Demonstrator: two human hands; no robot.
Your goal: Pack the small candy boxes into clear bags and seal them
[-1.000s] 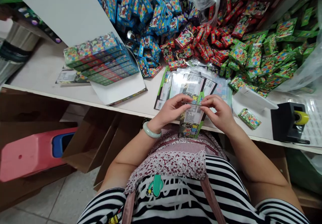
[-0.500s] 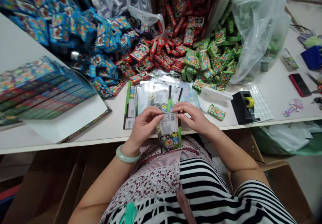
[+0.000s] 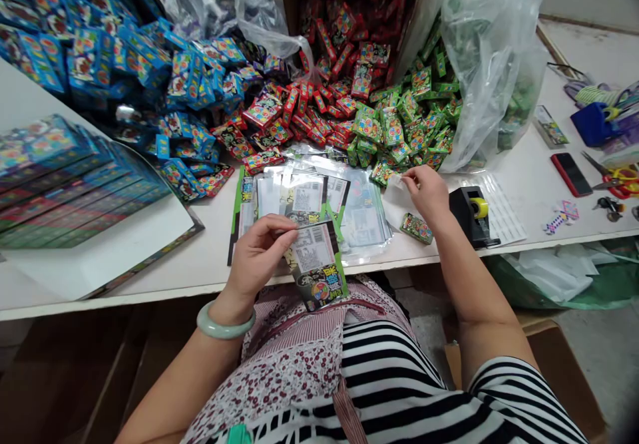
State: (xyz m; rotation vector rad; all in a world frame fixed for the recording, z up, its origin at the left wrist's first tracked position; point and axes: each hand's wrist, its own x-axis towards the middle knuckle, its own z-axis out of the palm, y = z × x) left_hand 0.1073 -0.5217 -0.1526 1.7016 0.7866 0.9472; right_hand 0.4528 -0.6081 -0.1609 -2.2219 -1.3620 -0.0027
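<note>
- Left hand was pinching the top left corner of a printed packet, thumb and fingers pressed together on its edge, holding it just over the near edge of the table in front of the person's lap.
- Right hand was off that packet and out to the right, fingers curled over a white sheet near the green boxes; couldn't tell if it was actually pinching anything.
- The packet looked thin, light and floppy, glossy film with a barcode label, so probably a bit slippery. I'd say holding by a corner or the top edge works fine, it hung down freely from the pinch.
- Right behind it on the table was a fanned stack of the same flat packets.
- One loose green box sat just beside the right wrist, with a black tape dispenser next to it.
- Further back: piles of blue boxes and red boxes, plus a clear plastic bag.
</note>
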